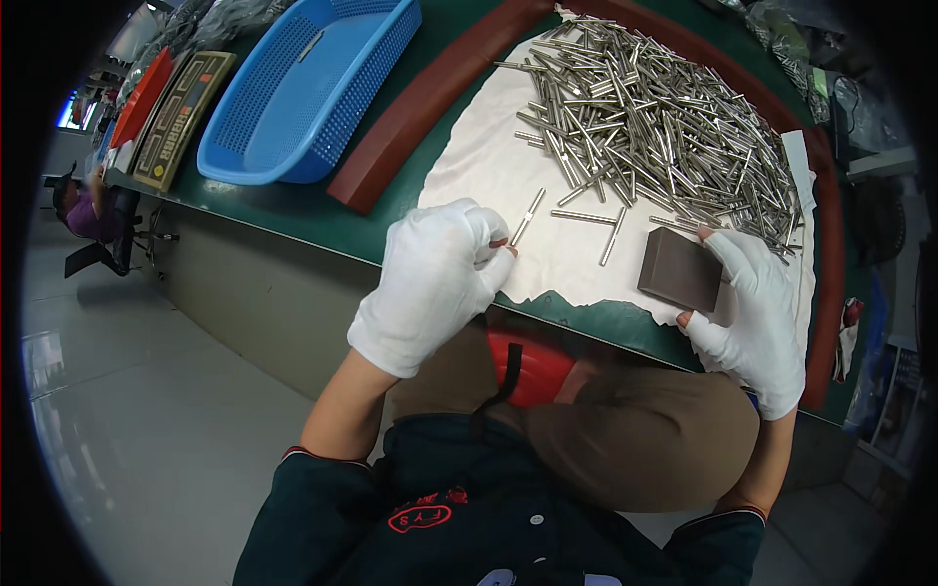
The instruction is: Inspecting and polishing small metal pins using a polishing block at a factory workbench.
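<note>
My left hand (435, 273), in a white glove with bare fingertips, pinches the near end of a slim metal pin (529, 215) between thumb and forefinger. The pin slants up and away over a white cloth (469, 161). On the right, my gloved right hand (754, 308) grips a dark brown rectangular block (681, 271) by its right side, thumb at the near corner and fingers at the far one. Two loose pins lie between the hands, one pointing sideways (584, 217) and one slanting (613, 237). Beyond them spreads a big heap of similar metal pins (655, 117).
Padded dark-red bars (420, 112) border the cloth on the green table (322, 223). A blue perforated basket (303, 161) with one pin inside stands at the far left, beside a flat box (186, 117) and a red tray (144, 98). Another person (93, 210) sits at far left.
</note>
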Demonstrator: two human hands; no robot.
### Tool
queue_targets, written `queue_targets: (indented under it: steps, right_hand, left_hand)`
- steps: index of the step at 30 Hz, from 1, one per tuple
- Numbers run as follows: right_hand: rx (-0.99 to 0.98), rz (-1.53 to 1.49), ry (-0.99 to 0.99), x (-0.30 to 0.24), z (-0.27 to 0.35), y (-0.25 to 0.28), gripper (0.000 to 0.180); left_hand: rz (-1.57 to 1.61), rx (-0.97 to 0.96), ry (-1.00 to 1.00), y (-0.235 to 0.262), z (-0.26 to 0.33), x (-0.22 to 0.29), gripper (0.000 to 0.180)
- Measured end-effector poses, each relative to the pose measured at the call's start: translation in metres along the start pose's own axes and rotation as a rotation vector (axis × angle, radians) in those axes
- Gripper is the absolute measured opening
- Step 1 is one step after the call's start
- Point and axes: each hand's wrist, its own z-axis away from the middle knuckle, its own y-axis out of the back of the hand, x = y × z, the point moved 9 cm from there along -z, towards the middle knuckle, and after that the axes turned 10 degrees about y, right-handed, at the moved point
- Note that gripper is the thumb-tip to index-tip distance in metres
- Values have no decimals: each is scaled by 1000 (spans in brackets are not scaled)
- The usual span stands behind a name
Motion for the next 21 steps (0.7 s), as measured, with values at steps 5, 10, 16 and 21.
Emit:
queue_targets:
  steps: [5, 10, 16, 21]
  right_hand:
    - [-46, 2, -19, 1, 1, -8, 64]
    - [-41, -13, -53, 3, 0, -6, 60]
    - [92, -198, -107, 6, 1, 5, 55]
    - [-40, -121, 10, -2, -3, -8, 55]
  left_hand:
    - [-39, 31, -24, -6, 2, 3, 9]
    - [29, -32, -21, -1, -7, 0, 19]
    - [-194, -253, -228, -9, -29, 3, 58]
    - [-259, -334, -199, -15, -37, -6, 61]
